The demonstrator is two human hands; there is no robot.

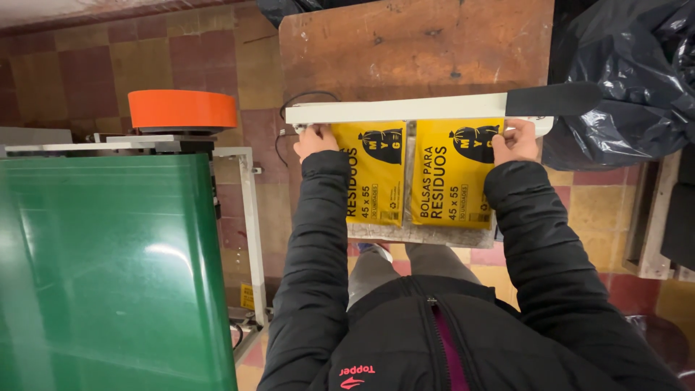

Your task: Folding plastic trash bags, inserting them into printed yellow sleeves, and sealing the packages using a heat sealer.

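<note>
Head view shows left hand point(316, 140) and right hand point(515, 140), grips closed, pinning two yellow plastic packets point(450, 174) under the white sealer bar point(405, 110) at the wooden counter's point(405, 43) near edge.

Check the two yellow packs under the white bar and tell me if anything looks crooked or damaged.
Nothing stands out. The left yellow pack and right yellow pack lie side by side, edges roughly parallel, tops under the white sealer bar. Left hand and right hand rest at the outer top corners. No tears show.

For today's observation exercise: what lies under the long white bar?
Under the white bar the top edges of two yellow packets disappear, one held by the left hand, one by the right hand. Their covered upper edges cannot be seen.
</note>
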